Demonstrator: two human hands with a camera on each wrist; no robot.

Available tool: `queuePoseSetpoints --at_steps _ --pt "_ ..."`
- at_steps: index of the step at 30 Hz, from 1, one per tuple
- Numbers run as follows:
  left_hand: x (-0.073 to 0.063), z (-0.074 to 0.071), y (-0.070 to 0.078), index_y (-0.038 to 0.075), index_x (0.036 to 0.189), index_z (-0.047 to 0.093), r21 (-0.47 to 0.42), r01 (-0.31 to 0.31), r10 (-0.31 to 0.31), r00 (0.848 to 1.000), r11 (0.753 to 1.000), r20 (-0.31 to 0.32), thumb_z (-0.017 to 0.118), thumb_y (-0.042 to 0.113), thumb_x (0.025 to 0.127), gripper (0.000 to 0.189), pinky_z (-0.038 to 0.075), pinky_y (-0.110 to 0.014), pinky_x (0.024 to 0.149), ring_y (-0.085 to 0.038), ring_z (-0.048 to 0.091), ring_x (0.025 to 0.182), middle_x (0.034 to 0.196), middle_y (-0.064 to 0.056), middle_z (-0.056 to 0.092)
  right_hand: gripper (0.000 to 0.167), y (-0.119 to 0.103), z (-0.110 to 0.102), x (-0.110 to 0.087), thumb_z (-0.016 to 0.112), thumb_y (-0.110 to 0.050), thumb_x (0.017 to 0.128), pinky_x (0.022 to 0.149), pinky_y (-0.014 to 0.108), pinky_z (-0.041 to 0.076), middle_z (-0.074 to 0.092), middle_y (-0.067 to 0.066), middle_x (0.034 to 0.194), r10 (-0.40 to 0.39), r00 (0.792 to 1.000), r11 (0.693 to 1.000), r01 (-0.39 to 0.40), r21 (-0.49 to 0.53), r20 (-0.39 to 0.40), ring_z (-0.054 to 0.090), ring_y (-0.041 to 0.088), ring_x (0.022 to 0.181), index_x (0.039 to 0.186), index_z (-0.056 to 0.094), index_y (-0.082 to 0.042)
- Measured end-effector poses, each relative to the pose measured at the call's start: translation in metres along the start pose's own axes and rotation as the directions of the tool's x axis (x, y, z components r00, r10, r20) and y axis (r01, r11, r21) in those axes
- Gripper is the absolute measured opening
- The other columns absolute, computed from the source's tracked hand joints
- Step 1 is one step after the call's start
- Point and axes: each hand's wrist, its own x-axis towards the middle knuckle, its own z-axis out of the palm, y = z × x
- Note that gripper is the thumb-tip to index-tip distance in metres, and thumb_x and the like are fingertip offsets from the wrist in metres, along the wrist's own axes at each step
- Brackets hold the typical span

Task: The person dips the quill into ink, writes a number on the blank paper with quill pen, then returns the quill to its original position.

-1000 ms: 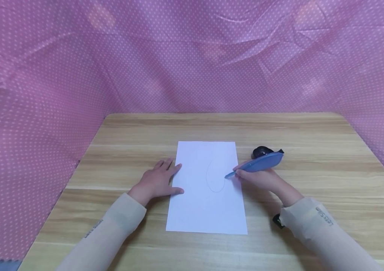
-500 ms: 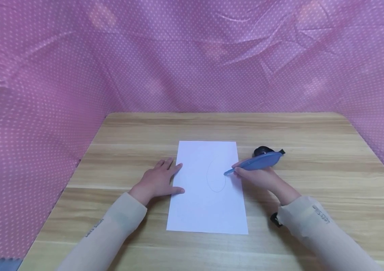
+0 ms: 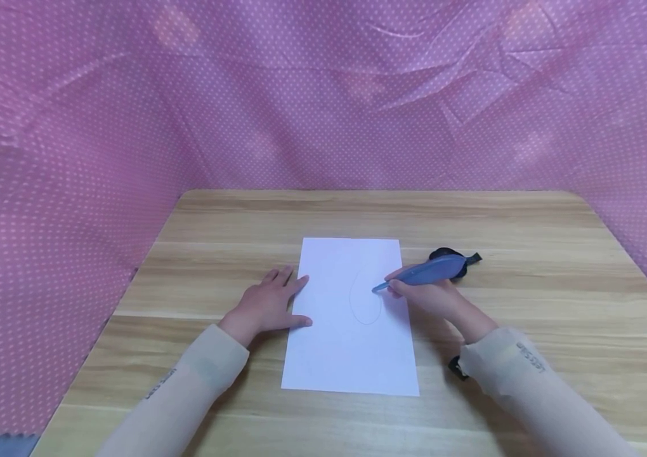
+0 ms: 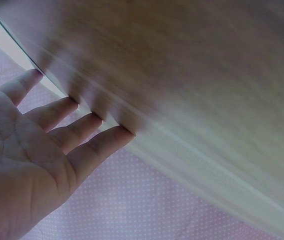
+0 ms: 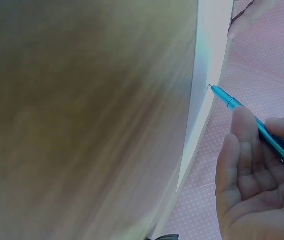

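blue pen (image 3: 429, 271): tip at white paper (image 3: 335, 355), pinched by right hand (image 3: 431, 298); likely light, stiff, best held near its tip. white paper: flat on table (image 3: 232, 222); probably thin, easily creased; left hand (image 3: 264, 306), spread wide, rests on its left edge.

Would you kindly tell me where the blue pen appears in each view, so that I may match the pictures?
Head: the blue pen is right of and below the middle, in the right hand, its tip over the white paper.
Left wrist: not in this picture.
Right wrist: in the right part, slanting down rightward from its tip into the hand.
Shared landmark: the pink dotted cloth, seen in all three views.
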Motion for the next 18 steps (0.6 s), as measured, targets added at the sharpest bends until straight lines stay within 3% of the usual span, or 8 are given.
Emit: queuePoseSetpoints --at_steps 12,18 --pt "-0.001 -0.001 0.001 0.025 0.151 0.03 0.0 0.004 -0.004 1.0 1.0 0.015 0.06 0.069 0.078 0.09 0.033 -0.061 0.097 -0.039 0.015 0.141 0.157 -0.013 0.015 0.028 -0.005 0.009 0.005 0.062 -0.025 0.093 0.089 0.038 0.044 0.07 0.01 0.101 0.001 1.0 1.0 0.0 0.028 -0.012 0.065 0.021 0.093 0.113 0.068 -0.007" --pt "-0.002 -0.003 0.002 0.024 0.151 0.031 0.003 0.002 -0.002 1.0 1.0 0.011 0.06 0.069 0.079 0.089 0.034 -0.061 0.097 -0.039 0.016 0.14 0.157 -0.013 0.016 0.027 -0.006 0.012 0.007 0.063 -0.022 0.092 0.086 0.036 0.045 0.07 0.012 0.1 -0.036 0.999 0.999 0.036 0.039 -0.004 0.065 0.02 0.091 0.113 0.067 -0.005"
